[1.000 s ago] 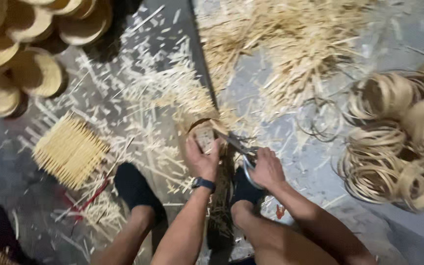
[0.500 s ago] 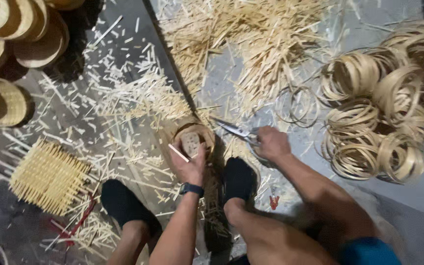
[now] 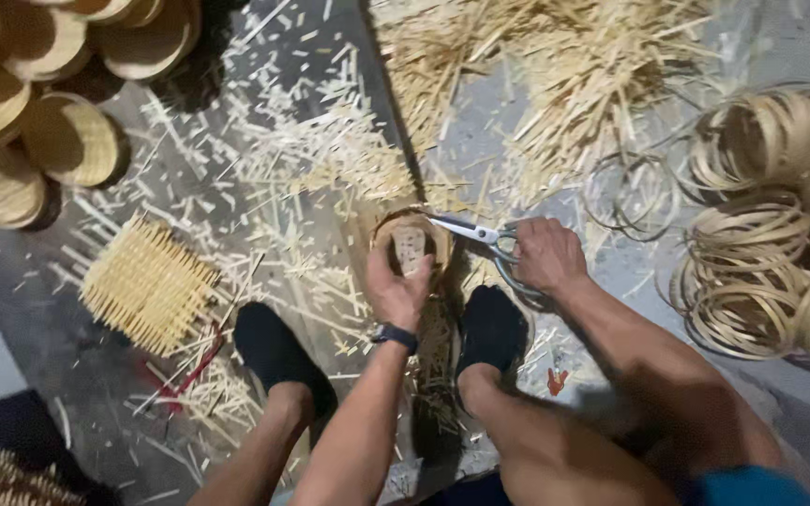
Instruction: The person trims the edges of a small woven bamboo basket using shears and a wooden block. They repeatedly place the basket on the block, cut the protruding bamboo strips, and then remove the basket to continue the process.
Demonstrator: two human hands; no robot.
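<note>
At far left, woven round baskets are stacked, with a square bamboo mat lying nearer on the strip-littered floor. At centre, the left hand clasps a small round basket between the feet. Just to its right, the right hand grips scissors, blades touching the basket's rim. Coiled bamboo hoops are piled at far right.
</note>
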